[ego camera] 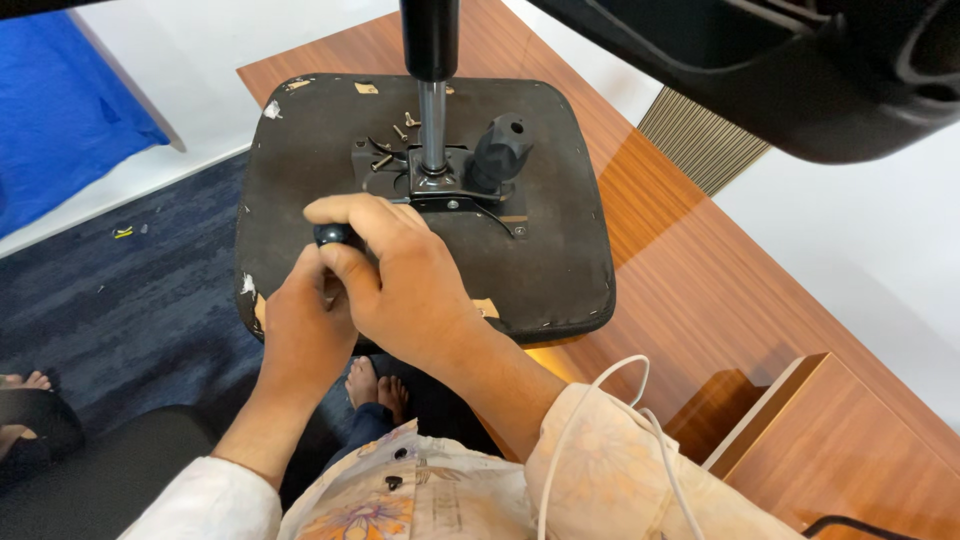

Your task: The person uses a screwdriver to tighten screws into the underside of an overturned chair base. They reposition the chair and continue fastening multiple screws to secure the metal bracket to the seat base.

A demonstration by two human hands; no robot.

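On the upturned seat (300, 150) at the desk (700, 270) edge, both hands (400, 275) grip a black knob (335, 236); turning seems underway.

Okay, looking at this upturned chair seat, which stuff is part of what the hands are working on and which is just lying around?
In hand: chair seat, metal mechanism plate, loose screws, black handle gripped by right hand, left hand beneath.
Lying about: blue cloth, white cable, wooden table.
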